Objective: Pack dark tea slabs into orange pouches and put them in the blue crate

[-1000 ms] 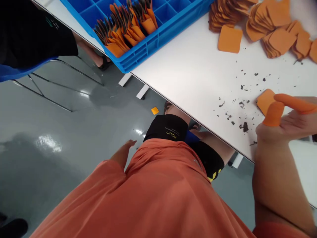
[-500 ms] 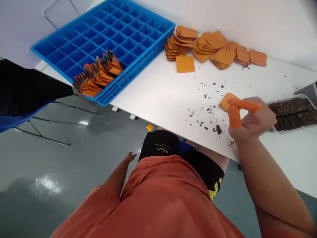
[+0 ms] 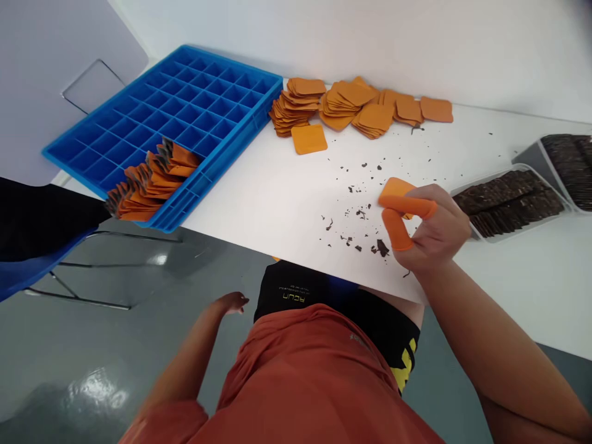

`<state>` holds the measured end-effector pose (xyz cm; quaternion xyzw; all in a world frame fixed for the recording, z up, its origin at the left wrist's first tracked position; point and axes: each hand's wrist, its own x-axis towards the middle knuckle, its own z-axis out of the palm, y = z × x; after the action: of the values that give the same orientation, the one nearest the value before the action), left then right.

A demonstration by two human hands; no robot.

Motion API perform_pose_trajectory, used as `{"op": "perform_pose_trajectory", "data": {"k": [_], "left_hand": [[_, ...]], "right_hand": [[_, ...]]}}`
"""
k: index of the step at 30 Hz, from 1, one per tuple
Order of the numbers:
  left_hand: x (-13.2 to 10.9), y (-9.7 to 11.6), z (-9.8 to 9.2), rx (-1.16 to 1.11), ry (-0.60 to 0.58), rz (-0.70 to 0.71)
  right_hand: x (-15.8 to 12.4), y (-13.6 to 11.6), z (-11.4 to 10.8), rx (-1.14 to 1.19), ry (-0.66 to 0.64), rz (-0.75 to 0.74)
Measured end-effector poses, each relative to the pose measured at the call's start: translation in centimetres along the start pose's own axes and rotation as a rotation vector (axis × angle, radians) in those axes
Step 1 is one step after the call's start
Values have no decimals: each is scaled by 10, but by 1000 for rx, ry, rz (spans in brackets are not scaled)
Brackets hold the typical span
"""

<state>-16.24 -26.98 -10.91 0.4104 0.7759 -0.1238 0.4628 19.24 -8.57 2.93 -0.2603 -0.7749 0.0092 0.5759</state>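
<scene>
My right hand [image 3: 430, 228], with orange covers on thumb and index finger, is closed in a pinch over the white table [image 3: 259, 203]. Just behind its fingertips an orange square [image 3: 396, 187] is partly hidden; whether the fingers grip it is unclear. Dark crumbs [image 3: 382, 248] are scattered left of this hand. My left hand [image 3: 235, 302] hangs low beside my shorts, off the table, holding nothing visible, its fingers partly apart. Stacks of orange squares [image 3: 354, 95] lie along the wall, with a single one [image 3: 309, 139] in front.
A blue compartment tray [image 3: 210, 177] at the left holds a row of orange packets [image 3: 155, 185] in its near cells. Two clear bins of dark sheets [image 3: 513, 200] [image 3: 571, 163] stand at the right. A chair [image 3: 87, 265] is at the far left.
The view has shifted, so the table items appear further left and more of the right bins shows. My left hand has moved slightly lower; my right hand keeps its pinch.
</scene>
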Motion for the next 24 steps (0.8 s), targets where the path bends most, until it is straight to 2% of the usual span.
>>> {"op": "perform_pose_trajectory", "data": {"k": [3, 5, 6, 7, 8, 9, 10, 11, 12, 14, 15, 17, 19, 22, 24], "left_hand": [[-45, 27, -49, 101, -263, 87], [-87, 51, -83, 113, -362, 229], [-106, 66, -99, 115, -406, 333], [-120, 83, -114, 126, -431, 533], [-129, 103, -126, 121, -385, 691], [-130, 124, -137, 103, -240, 801], [-123, 146, -145, 74, -8, 890], [-110, 169, -152, 13, 292, 916], [-91, 191, -156, -26, 461, 899], [-45, 230, -162, -67, 680, 854], [-23, 246, -164, -75, 845, 810], [13, 268, -167, -30, 970, 750], [32, 281, -170, 16, 1001, 690], [41, 288, -174, 28, 979, 601], [41, 288, -175, 12, 978, 591]], "right_hand": [[0, -1, 4, 30, -4, 4], [-1, -2, 5, 27, -10, 25], [-1, -2, 6, 21, -9, 35], [-1, -2, 6, 18, -4, 37], [-1, -2, 5, 21, 5, 33], [0, -1, 5, 30, 15, 26], [1, -1, 4, 40, 23, 21], [1, 0, 4, 48, 33, 18], [2, 0, 3, 51, 39, 21], [3, 1, 1, 49, 47, 35], [3, 1, 1, 47, 49, 40], [4, 1, 0, 48, 51, 39], [5, 0, -1, 45, 47, 27], [6, -2, -2, 38, 36, 5], [7, -3, -3, 38, 27, 3]]}}
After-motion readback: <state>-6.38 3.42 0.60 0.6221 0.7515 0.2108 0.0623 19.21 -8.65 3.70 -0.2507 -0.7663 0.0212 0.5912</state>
